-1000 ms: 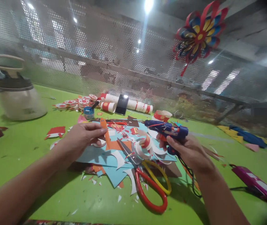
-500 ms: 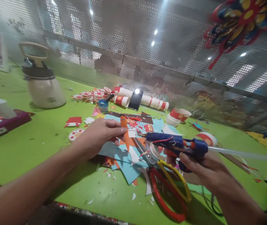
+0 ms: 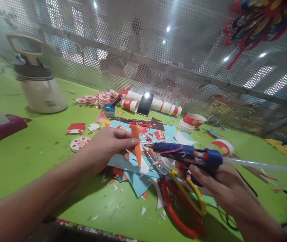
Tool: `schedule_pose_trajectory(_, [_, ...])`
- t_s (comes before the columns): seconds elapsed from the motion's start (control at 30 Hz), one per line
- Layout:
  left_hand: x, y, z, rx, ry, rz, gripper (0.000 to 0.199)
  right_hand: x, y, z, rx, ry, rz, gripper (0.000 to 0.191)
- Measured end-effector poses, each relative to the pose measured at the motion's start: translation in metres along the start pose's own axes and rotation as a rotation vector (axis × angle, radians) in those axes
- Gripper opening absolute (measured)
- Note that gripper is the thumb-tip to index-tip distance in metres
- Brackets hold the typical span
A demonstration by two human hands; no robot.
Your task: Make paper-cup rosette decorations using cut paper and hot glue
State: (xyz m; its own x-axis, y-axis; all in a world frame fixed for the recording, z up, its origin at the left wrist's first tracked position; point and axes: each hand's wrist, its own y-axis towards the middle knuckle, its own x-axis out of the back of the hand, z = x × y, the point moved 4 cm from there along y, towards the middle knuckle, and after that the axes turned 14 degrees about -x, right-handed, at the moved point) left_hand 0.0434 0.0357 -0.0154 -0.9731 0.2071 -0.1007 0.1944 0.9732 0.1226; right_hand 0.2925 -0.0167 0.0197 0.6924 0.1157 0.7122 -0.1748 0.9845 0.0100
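- The left hand pinched a narrow orange paper cutout between thumb and fingers, holding it upright in front of the fingertips.
- The right hand was wrapped around the grip of a blue hot-glue gun; whether a finger squeezed the trigger could not be told.
- The gun's nozzle pointed at the left hand and ended just beside the cutout; contact between them could not be made out.
- The likeliest trouble looked like a burn: the left thumb lay close to the nozzle, so a small slip of the right hand could bring hot metal or glue onto the skin.
- Too hard a squeeze would probably flood so slim a strip, and glue could run down to the fingers or onto the cyan paper below the left hand.
- A clear glue stick jutted from the gun's rear, over the right hand; it could snag and swing the nozzle aside.
- The scissors lay between the hands, blades toward the left one; lowering a hand carelessly might knock them or meet their edges.
- A dark cord looped beneath the right hand on the table, where a tug could jerk the gun.
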Motion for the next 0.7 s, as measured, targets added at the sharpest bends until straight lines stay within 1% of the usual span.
schedule_pose_trajectory(0.13, [-0.002,-0.0007,0.0008,0.0,-0.042,0.032,0.013,-0.0001,0.0007,0.0014,0.025,-0.061,-0.014,0.039])
schedule_pose_trajectory(0.27, [-0.0026,-0.0018,0.0005,0.019,-0.06,0.031,0.013,0.0,0.0008,0.0031,0.052,-0.119,-0.041,0.04])
schedule_pose_trajectory(0.47, [-0.0034,-0.0038,-0.0013,0.03,-0.068,0.031,0.013,-0.0005,-0.0001,0.0014,0.036,-0.07,-0.013,0.036])
schedule_pose_trajectory(0.7, [-0.0068,-0.0057,-0.0048,0.046,-0.067,0.033,0.012,-0.0007,-0.0003,-0.0002,0.071,-0.101,-0.031,0.036])
